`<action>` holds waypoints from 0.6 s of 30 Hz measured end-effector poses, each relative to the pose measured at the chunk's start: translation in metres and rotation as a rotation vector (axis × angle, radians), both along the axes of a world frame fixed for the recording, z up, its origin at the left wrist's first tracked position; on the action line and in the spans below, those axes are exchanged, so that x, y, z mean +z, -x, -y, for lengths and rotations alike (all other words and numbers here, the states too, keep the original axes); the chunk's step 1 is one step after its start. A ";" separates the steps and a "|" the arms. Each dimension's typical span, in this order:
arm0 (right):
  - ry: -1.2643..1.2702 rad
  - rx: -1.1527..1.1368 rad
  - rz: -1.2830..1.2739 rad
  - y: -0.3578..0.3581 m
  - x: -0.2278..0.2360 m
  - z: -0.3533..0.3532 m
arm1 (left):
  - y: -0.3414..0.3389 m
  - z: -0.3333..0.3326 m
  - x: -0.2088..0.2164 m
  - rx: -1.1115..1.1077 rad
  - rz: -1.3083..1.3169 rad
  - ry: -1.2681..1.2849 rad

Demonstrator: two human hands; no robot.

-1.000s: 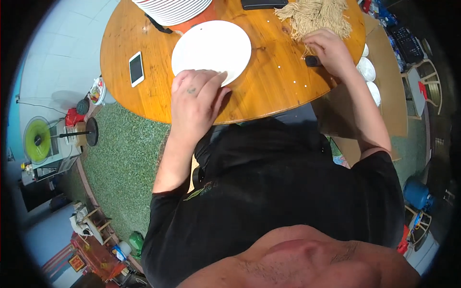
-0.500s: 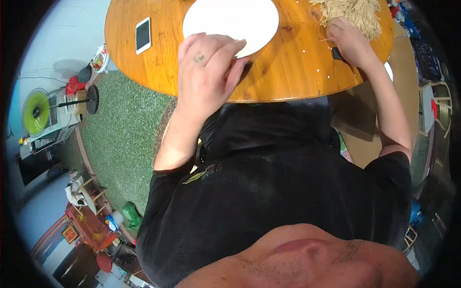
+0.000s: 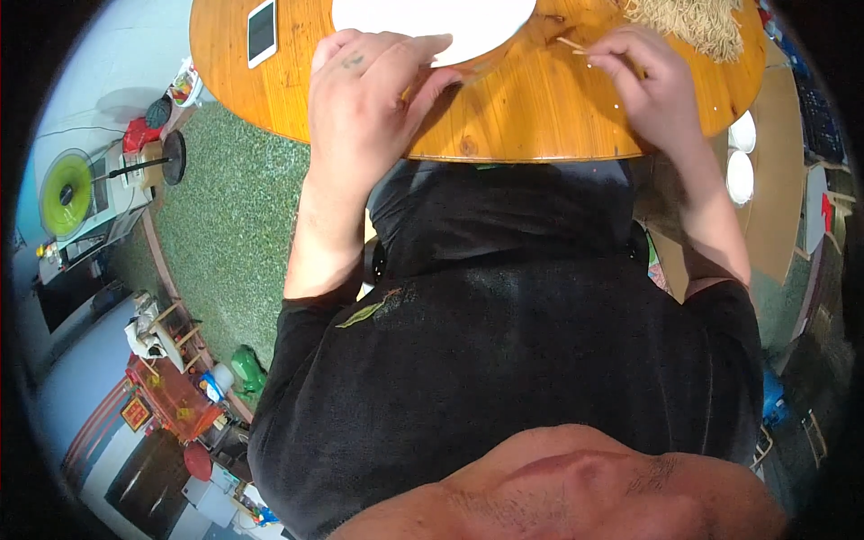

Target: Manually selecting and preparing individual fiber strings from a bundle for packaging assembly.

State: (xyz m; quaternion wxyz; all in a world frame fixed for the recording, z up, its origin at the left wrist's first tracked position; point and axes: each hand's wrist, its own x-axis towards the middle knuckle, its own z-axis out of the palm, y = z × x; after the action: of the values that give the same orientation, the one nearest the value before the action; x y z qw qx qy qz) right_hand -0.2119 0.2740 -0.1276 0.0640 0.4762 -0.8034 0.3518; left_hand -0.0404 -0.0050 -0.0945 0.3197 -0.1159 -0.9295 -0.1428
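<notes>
My left hand [image 3: 364, 94] is at the near left edge of a white rounded board [image 3: 432, 22], which runs out of the top of the picture. Its fingers lie over the board and its thumb is along the near edge, so it grips that edge. My right hand [image 3: 655, 85] is raised over the table's right side. Between thumb and forefinger it pinches a short tan strand [image 3: 573, 45], like yarn or cord, whose end points toward the board. Beyond this hand lies a pile of tan strands [image 3: 697, 22].
The round wooden table [image 3: 522, 126] has a white phone [image 3: 262, 34] on its left and small white specks near my right hand. A green fan [image 3: 67, 192] stands far left on the floor. Two white round things [image 3: 740, 177] lie on cardboard [image 3: 776, 189] at the right.
My right hand has come away from the strand pile toward the board, with a tan strand now showing in its fingers. My left hand stays at the board. The whole view has shifted slightly.
</notes>
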 end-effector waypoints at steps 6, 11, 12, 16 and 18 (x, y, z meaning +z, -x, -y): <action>0.281 0.115 0.365 -0.050 0.006 0.024 | -0.003 -0.019 0.005 0.074 0.015 0.043; 0.378 0.122 0.586 -0.062 -0.004 0.034 | -0.003 -0.048 0.047 0.088 0.190 0.029; 0.357 0.139 0.549 -0.064 -0.004 0.035 | 0.005 -0.045 0.030 0.094 0.192 0.030; 0.400 0.154 0.725 -0.068 -0.010 0.036 | 0.029 -0.032 -0.020 -0.350 -0.500 -0.325; 0.452 0.191 0.723 -0.067 -0.013 0.034 | 0.024 -0.037 0.002 -0.355 -0.509 -0.262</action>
State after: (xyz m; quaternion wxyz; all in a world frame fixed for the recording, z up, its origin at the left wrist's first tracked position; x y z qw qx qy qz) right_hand -0.1444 0.2401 -0.1408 -0.1516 0.3685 -0.6294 0.6672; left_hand -0.0648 0.0315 -0.0927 0.5238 -0.2658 -0.7590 -0.2810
